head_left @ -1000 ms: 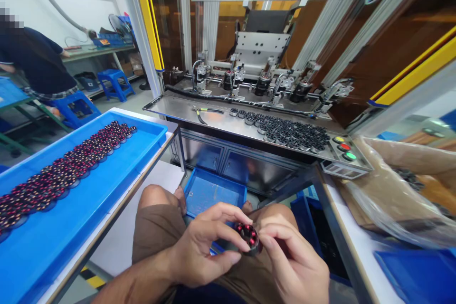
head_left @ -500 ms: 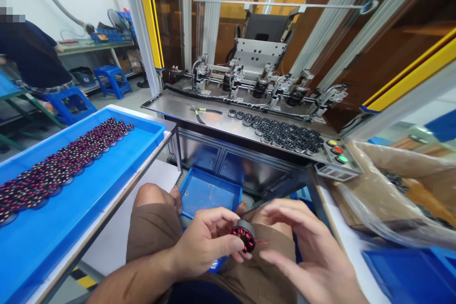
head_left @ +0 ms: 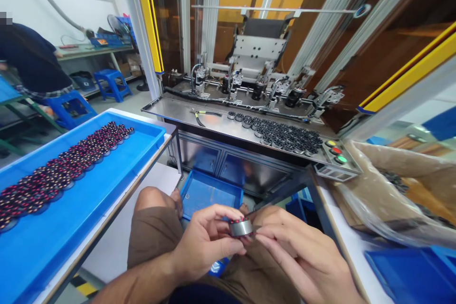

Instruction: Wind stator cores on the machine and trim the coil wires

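My left hand (head_left: 204,244) is curled round the wound ring (head_left: 241,228) above my lap (head_left: 261,275), off the blue tray (head_left: 117,164)'s right edge; my right hand (head_left: 302,251) nearly pinches beside it, on what I can't tell. I seem to be working its side; next calls for steadiness

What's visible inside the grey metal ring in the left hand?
Small red windings show along the top edge of the grey metal ring. Its side wall faces the camera, hiding most of the interior, and a finger of the left hand rests at that edge.
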`<state>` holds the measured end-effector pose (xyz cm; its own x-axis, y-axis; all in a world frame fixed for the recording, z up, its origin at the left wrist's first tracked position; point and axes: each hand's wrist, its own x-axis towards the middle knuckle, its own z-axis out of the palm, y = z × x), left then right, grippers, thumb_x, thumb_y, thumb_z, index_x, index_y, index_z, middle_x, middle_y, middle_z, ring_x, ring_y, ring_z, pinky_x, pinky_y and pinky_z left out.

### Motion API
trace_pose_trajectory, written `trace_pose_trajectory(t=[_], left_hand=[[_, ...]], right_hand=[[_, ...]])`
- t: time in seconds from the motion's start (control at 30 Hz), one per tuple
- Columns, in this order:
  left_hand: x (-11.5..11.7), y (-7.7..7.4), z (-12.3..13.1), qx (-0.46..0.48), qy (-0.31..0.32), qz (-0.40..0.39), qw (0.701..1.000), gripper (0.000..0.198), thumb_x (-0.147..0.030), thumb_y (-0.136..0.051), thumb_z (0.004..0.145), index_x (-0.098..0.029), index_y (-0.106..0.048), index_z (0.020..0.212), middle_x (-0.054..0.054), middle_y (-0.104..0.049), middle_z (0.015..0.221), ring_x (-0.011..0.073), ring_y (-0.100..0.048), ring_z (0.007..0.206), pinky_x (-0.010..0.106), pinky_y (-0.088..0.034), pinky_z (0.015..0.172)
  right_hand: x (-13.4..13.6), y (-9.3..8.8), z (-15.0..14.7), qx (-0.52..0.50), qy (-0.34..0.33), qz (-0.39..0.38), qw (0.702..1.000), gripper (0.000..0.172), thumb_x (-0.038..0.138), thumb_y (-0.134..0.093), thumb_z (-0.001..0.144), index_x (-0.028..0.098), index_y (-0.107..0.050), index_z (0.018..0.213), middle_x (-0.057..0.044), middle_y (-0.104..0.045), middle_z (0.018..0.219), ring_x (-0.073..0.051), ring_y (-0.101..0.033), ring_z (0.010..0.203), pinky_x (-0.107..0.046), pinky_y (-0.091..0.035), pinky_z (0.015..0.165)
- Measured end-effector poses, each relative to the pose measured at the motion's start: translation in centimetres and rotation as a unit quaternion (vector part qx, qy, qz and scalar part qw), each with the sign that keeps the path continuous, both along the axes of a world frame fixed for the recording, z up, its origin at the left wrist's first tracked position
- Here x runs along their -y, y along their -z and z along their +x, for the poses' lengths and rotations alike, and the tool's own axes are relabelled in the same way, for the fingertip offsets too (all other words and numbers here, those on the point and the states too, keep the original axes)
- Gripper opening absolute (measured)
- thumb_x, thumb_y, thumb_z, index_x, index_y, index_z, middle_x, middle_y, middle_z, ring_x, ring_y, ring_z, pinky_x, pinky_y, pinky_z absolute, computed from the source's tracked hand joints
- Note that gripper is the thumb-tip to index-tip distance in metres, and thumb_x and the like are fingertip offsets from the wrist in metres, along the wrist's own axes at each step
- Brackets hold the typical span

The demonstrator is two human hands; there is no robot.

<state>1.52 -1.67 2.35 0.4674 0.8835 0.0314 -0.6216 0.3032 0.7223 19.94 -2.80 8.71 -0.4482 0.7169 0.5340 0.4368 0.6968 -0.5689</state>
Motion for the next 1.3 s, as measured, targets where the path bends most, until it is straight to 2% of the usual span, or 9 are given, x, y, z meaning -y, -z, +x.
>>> trace_pose_trajectory(t=[0.17, 0.33, 0.4, 0.5, 0.6, 0.73, 0.97, 1.13, 1.3], left_hand=[[-1.1, -0.2, 0.2, 0.128, 0.004, -0.018, 0.992, 0.051, -0.025, -0.091, 0.057, -0.024, -0.068, 0.102, 0.003, -0.069, 0.11, 0.0207, -0.066, 0.106, 0.031, -0.051, 0.091], [-2.2, 1.1, 0.8, 0.065, 0.328, -0.07, 0.94, 0.066, -0.07, -0.052, 0.082, -0.006, -0.068, 0.081, 0.011, -0.069, 0.067, 0.0265, -0.072, 0.071, 0.033, -0.054, 0.061], [-2.2, 1.5, 0.9, 0.077, 0.368, -0.052, 0.925, 0.06, -0.066, -0.051, 0.084, -0.008, -0.065, 0.083, 0.01, -0.069, 0.064, 0.0266, -0.072, 0.062, 0.032, -0.053, 0.053], [-1.7, 1.0, 0.8, 0.098, 0.252, -0.015, 0.963, 0.03, -0.039, -0.068, 0.084, -0.015, -0.062, 0.101, 0.005, -0.072, 0.08, 0.0177, -0.072, 0.058, 0.022, -0.052, 0.05], [-1.2, -0.2, 0.4, 0.104, 0.097, 0.015, 0.99, 0.038, -0.013, -0.08, 0.071, -0.022, -0.064, 0.105, 0.003, -0.069, 0.105, 0.0158, -0.073, 0.085, 0.023, -0.057, 0.069], [-1.4, -1.0, 0.1, 0.151, 0.017, 0.007, 0.988, 0.044, -0.021, -0.087, 0.064, -0.025, -0.066, 0.102, 0.001, -0.069, 0.11, 0.0211, -0.063, 0.113, 0.031, -0.051, 0.093], [-2.7, 0.8, 0.1, 0.057, 0.377, -0.046, 0.923, 0.068, -0.07, -0.045, 0.084, -0.006, -0.069, 0.085, 0.015, -0.073, 0.07, 0.0285, -0.072, 0.066, 0.034, -0.055, 0.057], [-1.7, 0.0, -0.4, 0.06, 0.202, 0.005, 0.978, 0.037, -0.028, -0.073, 0.08, -0.02, -0.063, 0.115, 0.006, -0.073, 0.093, 0.0177, -0.074, 0.071, 0.024, -0.057, 0.058], [-1.6, -0.6, -0.2, 0.106, 0.01, 0.063, 0.992, 0.042, -0.014, -0.087, 0.062, -0.028, -0.066, 0.096, -0.002, -0.069, 0.109, 0.023, -0.063, 0.116, 0.036, -0.051, 0.096]], right_hand=[[-0.1, -1.0, -0.4, -0.019, 0.003, -0.051, 0.999, 0.017, 0.008, -0.052, 0.092, 0.02, -0.06, 0.082, -0.003, -0.065, 0.073, -0.014, -0.062, 0.065, -0.024, -0.051, 0.059], [-0.5, -2.0, -0.1, 0.008, -0.052, -0.049, 0.997, 0.016, 0.012, -0.049, 0.095, 0.021, -0.061, 0.089, -0.002, -0.066, 0.075, -0.014, -0.064, 0.069, -0.024, -0.05, 0.06], [-0.5, -2.2, 0.0, 0.021, -0.047, -0.042, 0.998, 0.016, 0.013, -0.05, 0.095, 0.021, -0.062, 0.09, -0.003, -0.067, 0.077, -0.014, -0.064, 0.07, -0.024, -0.051, 0.061], [-0.3, -2.3, 0.0, 0.028, -0.001, -0.034, 0.999, 0.017, 0.012, -0.052, 0.094, 0.021, -0.062, 0.084, -0.002, -0.067, 0.074, -0.013, -0.064, 0.067, -0.023, -0.051, 0.061], [-0.2, -2.3, -0.3, 0.007, 0.055, -0.031, 0.998, 0.019, 0.012, -0.052, 0.093, 0.02, -0.063, 0.08, -0.002, -0.067, 0.072, -0.012, -0.063, 0.064, -0.022, -0.05, 0.059], [-0.2, -2.4, -0.7, -0.024, 0.061, -0.044, 0.997, 0.022, 0.014, -0.052, 0.093, 0.02, -0.062, 0.075, -0.002, -0.065, 0.067, -0.012, -0.062, 0.06, -0.022, -0.049, 0.055], [-0.5, -2.4, -0.3, -0.025, -0.028, -0.047, 0.998, 0.018, 0.011, -0.052, 0.092, 0.02, -0.064, 0.082, -0.003, -0.067, 0.072, -0.014, -0.064, 0.065, -0.024, -0.051, 0.058], [-0.2, -2.4, -0.4, -0.032, 0.021, -0.041, 0.998, 0.017, 0.011, -0.054, 0.092, 0.019, -0.065, 0.082, -0.003, -0.067, 0.073, -0.013, -0.064, 0.066, -0.022, -0.052, 0.059], [-0.4, -2.4, -0.8, -0.048, 0.05, -0.062, 0.996, 0.018, 0.012, -0.056, 0.092, 0.019, -0.065, 0.079, -0.003, -0.067, 0.071, -0.013, -0.063, 0.064, -0.023, -0.052, 0.059]])
